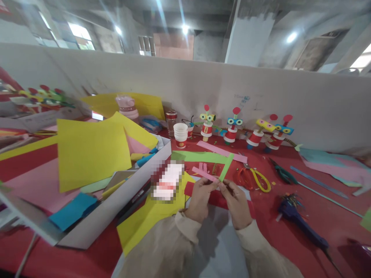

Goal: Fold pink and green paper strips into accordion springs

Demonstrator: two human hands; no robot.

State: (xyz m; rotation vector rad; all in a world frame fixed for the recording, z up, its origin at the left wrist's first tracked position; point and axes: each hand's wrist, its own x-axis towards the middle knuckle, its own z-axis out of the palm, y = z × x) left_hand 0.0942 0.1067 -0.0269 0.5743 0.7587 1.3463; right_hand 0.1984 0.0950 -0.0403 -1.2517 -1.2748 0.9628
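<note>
A green strip (227, 168) and a short pink strip (204, 174) meet at an angle above the middle of the table (342, 222). The left hand (199, 197) pinches the pink strip and the right hand (236, 204) pinches the green strip, their fingertips together where the strips meet. Just beyond lie a wide green band (199, 156) and yellow-handled scissors (261, 180). To the right are pliers (283, 172) and a blue glue gun (303, 224); to the left, a white box (95, 222) holds coloured sheets (92, 152). Stacked cups (180, 133) and a row of paper-cup figures (230, 134) stand farther back.
</note>
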